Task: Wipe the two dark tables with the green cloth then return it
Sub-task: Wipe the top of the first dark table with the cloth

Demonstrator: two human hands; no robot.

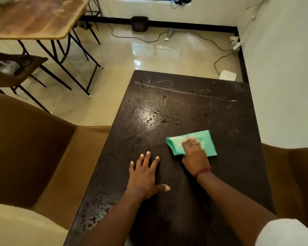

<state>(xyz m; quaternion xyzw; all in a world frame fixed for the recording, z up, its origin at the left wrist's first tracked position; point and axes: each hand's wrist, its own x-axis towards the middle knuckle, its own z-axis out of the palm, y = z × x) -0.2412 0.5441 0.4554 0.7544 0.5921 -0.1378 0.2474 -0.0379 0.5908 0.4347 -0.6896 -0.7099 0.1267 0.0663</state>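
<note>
1. I see my left hand (144, 174) lying flat on the dark surface (203, 107), fingers spread, thumb out, holding nothing.
2. My right hand (194, 153) presses down on the cloth (203, 139), fingers straight rather than curled; the fingertips are blurred.
3. The cloth lies folded on the surface, at 2 o'clock from my left hand.
4. Drops (155, 114) glint at 11 o'clock from the cloth, apart from it.
5. A chair (25, 148) stands at 9 o'clock, just beside the surface; a bin (139, 23) sits by the wall at 12 o'clock.
</note>
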